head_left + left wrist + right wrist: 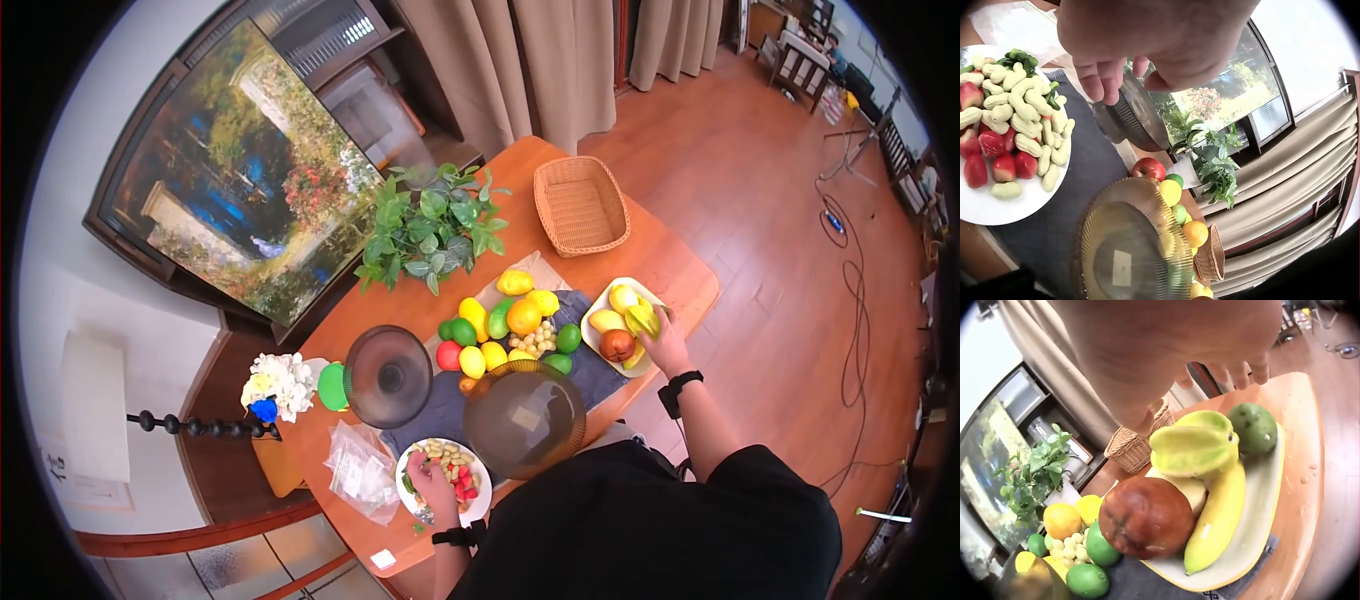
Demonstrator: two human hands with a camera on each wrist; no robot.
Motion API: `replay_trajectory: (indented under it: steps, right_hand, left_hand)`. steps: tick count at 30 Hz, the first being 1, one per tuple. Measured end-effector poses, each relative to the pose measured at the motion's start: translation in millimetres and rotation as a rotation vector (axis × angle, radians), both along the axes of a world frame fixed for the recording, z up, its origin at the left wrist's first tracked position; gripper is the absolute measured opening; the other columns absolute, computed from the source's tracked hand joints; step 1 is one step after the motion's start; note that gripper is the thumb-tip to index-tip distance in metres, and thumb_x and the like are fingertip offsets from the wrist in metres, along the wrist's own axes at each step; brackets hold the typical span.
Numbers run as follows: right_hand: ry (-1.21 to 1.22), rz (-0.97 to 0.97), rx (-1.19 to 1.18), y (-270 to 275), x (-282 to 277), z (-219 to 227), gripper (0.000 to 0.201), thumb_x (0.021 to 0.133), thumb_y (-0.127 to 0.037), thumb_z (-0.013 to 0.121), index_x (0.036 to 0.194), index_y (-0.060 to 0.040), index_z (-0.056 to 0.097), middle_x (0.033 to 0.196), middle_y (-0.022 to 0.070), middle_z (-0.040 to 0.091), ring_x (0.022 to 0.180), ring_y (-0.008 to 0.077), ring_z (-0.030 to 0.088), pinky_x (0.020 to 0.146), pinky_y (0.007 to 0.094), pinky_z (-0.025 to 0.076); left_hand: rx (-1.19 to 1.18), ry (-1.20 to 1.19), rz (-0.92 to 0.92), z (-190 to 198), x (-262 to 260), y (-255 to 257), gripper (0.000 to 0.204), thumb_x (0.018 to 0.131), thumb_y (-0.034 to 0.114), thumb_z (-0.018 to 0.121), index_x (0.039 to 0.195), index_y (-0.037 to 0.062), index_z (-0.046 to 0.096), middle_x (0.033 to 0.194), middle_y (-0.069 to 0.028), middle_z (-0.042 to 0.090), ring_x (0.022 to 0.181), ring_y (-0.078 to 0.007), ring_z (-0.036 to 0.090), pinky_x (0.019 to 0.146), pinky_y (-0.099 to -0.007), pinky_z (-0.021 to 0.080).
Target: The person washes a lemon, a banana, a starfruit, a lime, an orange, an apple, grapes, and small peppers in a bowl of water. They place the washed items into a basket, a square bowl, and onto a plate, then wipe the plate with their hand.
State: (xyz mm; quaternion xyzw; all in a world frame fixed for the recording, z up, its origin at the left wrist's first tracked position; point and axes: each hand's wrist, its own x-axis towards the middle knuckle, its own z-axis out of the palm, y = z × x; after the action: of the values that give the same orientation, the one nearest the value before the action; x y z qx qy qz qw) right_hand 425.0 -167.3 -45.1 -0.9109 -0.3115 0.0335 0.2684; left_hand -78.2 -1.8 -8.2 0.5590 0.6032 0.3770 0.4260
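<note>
My left hand (432, 488) is over a round white plate (997, 215) at the table's near left, its fingers loosely bent with nothing between them. Peanuts (1032, 100), red strawberry-like pieces (1004, 167) and some green leaves (1019, 60) cover that plate. On the right, my right hand (668, 345) reaches over a squarish pale plate (1254, 537), fingers loosely extended. Just below it in the right wrist view lies a yellow-green star fruit (1194, 450), on top of a banana (1216, 519). Beside them are a brownish-red round fruit (1146, 517) and a green fruit (1252, 428).
A ribbed amber glass bowl (525, 420) stands close to my body, a dark glass dish (390, 375) farther left. Mixed fruit (495, 330) lies mid-table on dark cloth. A wicker basket (580, 205), leafy plant (435, 225), plastic bag (360, 475) and flowers (280, 385) surround it.
</note>
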Motion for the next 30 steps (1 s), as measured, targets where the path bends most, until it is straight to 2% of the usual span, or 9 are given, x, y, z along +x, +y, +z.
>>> replay_trajectory:
  steps: [4,9,14,17,18,21,23,27,30]
  right_hand:
    - [-0.019,-0.049,0.039,6,5,-18,0.066,0.072,-0.028,0.078,0.128,0.0001,0.056,0.132,0.0321,0.046,0.128,0.0443,0.041,0.108,0.0470,0.037]
    - [0.187,-0.087,-0.084,9,23,-12,0.066,0.069,-0.033,0.081,0.121,0.0027,0.062,0.139,0.0365,0.040,0.130,0.0445,0.041,0.110,0.0450,0.035]
    - [0.210,0.059,0.036,-5,38,-18,0.057,0.073,-0.031,0.081,0.113,0.0062,0.065,0.129,0.0305,0.053,0.120,0.0399,0.053,0.103,0.0410,0.042]
    - [0.381,0.037,0.216,-11,41,-21,0.053,0.076,-0.028,0.080,0.113,0.0063,0.066,0.127,0.0273,0.055,0.118,0.0366,0.055,0.101,0.0389,0.043]
    - [0.337,0.030,0.184,-11,40,-18,0.051,0.078,-0.027,0.078,0.115,0.0057,0.065,0.127,0.0246,0.056,0.117,0.0340,0.056,0.100,0.0378,0.043]
    - [0.384,0.011,0.307,-7,40,-9,0.054,0.077,-0.030,0.079,0.114,0.0062,0.065,0.127,0.0273,0.055,0.118,0.0376,0.055,0.100,0.0401,0.044]
    - [0.252,0.048,0.296,3,44,-8,0.055,0.077,-0.032,0.078,0.115,0.0060,0.065,0.130,0.0275,0.053,0.121,0.0377,0.053,0.101,0.0416,0.043]
    - [0.271,0.330,0.320,66,7,69,0.053,0.075,-0.033,0.079,0.111,0.0039,0.066,0.133,0.0242,0.052,0.122,0.0376,0.051,0.103,0.0429,0.042]
    - [0.320,0.593,0.303,126,-50,92,0.054,0.072,-0.036,0.081,0.111,-0.0006,0.068,0.136,0.0240,0.051,0.126,0.0396,0.046,0.107,0.0434,0.037]
  left_hand:
    - [0.028,0.004,-0.038,0,10,2,0.044,0.087,-0.003,0.047,0.131,-0.0024,0.046,0.122,-0.0138,0.055,0.092,-0.0171,0.059,0.086,-0.0305,0.047]
    - [0.032,-0.012,0.001,0,9,-7,0.045,0.087,-0.004,0.047,0.131,-0.0020,0.044,0.121,-0.0139,0.055,0.090,-0.0171,0.059,0.086,-0.0305,0.047]
    - [0.016,0.026,0.050,17,12,-20,0.044,0.086,-0.004,0.047,0.130,-0.0013,0.045,0.120,-0.0130,0.056,0.090,-0.0160,0.057,0.083,-0.0294,0.048]
    - [0.041,0.046,0.052,7,1,-22,0.045,0.086,-0.004,0.048,0.131,-0.0021,0.044,0.120,-0.0156,0.056,0.092,-0.0196,0.062,0.087,-0.0312,0.049]
    - [0.016,0.031,0.065,7,-1,-22,0.045,0.086,-0.004,0.048,0.130,-0.0015,0.045,0.120,-0.0143,0.056,0.092,-0.0183,0.059,0.086,-0.0303,0.049]
    - [-0.019,0.004,0.097,7,-5,-26,0.044,0.086,-0.004,0.049,0.130,-0.0009,0.046,0.120,-0.0129,0.055,0.093,-0.0171,0.057,0.085,-0.0295,0.048]
    - [-0.029,-0.007,0.117,8,-7,-28,0.044,0.086,-0.005,0.049,0.130,-0.0009,0.046,0.120,-0.0128,0.055,0.094,-0.0172,0.057,0.085,-0.0296,0.049]
    - [0.002,0.009,0.109,7,-11,-29,0.045,0.086,-0.005,0.050,0.131,-0.0021,0.045,0.119,-0.0123,0.054,0.093,-0.0171,0.058,0.085,-0.0296,0.049]
    - [-0.022,0.007,0.122,9,-8,-31,0.044,0.087,-0.004,0.050,0.131,-0.0029,0.045,0.119,-0.0122,0.054,0.092,-0.0170,0.058,0.085,-0.0295,0.049]
